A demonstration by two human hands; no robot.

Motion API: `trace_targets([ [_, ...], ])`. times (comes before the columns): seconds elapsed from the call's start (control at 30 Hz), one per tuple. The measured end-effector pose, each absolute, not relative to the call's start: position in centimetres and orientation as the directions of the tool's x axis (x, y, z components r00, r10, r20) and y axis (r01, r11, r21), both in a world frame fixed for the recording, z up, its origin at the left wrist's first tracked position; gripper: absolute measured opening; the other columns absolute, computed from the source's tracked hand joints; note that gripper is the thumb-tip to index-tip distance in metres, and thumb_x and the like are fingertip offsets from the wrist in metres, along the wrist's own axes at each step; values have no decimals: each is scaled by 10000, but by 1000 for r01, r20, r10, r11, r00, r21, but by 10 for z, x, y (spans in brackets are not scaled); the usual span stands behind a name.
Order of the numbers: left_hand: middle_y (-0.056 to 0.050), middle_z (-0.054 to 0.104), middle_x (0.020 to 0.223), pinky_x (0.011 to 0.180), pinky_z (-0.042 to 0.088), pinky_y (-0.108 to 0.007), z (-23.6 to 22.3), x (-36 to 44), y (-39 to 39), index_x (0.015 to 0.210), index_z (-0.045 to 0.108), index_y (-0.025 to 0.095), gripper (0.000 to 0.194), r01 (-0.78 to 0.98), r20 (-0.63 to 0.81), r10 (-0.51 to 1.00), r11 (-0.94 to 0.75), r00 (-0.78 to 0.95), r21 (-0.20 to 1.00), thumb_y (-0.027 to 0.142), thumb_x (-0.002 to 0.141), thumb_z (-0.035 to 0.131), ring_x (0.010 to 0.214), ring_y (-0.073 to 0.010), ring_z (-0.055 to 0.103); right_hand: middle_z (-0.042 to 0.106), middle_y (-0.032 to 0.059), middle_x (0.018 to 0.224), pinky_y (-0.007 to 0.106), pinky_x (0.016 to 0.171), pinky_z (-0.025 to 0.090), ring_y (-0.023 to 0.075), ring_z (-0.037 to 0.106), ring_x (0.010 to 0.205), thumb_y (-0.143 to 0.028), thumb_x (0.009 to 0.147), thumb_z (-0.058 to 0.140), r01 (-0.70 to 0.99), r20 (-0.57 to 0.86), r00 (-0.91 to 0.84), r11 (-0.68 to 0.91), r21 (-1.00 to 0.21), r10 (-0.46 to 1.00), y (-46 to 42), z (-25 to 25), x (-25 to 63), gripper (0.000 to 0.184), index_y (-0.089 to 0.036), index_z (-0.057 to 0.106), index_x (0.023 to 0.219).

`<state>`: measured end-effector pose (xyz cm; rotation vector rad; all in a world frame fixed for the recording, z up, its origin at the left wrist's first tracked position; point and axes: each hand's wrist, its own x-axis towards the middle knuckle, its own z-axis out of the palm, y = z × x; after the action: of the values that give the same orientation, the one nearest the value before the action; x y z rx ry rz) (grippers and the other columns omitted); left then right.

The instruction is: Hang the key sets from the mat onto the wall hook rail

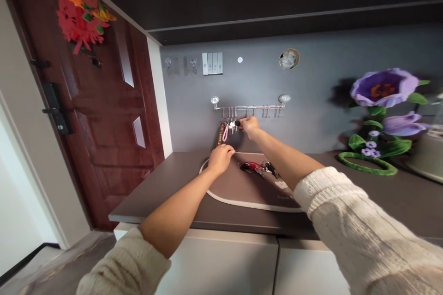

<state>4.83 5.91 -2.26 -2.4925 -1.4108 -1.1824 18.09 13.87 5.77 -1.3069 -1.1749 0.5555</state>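
Cream sleeves cross the counter edge, right grip pinching hanging keys, left grip unreadable, narrow room between.

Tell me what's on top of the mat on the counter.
On the mat lie keys and a red loop. The right forearm and sleeve cover its right part; anything there is hidden.

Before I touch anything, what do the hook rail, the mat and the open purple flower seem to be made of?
Hook rail: shiny, probably chromed metal, from bright highlights along its length; clear plastic is possible.
Mat: matte, perhaps rubber or fabric; its flat brown surface shows no clear texture.
Purple flower: probably plush or felt, from its thick petals with a soft, dull finish.
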Motion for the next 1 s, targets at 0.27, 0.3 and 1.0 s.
trace_targets([
  [0.27, -36, 647, 907, 803, 397, -258, -23, 48, 57, 864, 644, 190, 203, 745, 616, 722, -590, 314, 312, 234, 809, 454, 874, -154, 555, 608, 26, 692, 175, 550, 426, 67, 532, 550, -105, 730, 467, 222, 354, 344, 291, -931, 870, 109, 64, 189, 110, -135, 561, 682],
  [0.3, -36, 647, 907, 806, 397, -258, -24, 49, 56, 863, 646, 193, 201, 744, 611, 722, -594, 324, 306, 239, 807, 458, 876, -154, 555, 611, 26, 705, 168, 550, 423, 60, 526, 551, -106, 737, 464, 217, 361, 339, 301, -929, 869, 103, 65, 190, 108, -135, 557, 691],
  [1.0, -70, 673, 872, 762, 412, -277, -37, 72, 66, 797, 668, 183, 188, 838, 358, 894, -402, 271, 368, 247, 771, 493, 817, -173, 589, 648, 26, 745, 235, 710, 412, 113, 573, 691, -183, 753, 488, 630, 525, 50, 381, -677, 850, 34, -21, 236, 122, -163, 598, 801],
])
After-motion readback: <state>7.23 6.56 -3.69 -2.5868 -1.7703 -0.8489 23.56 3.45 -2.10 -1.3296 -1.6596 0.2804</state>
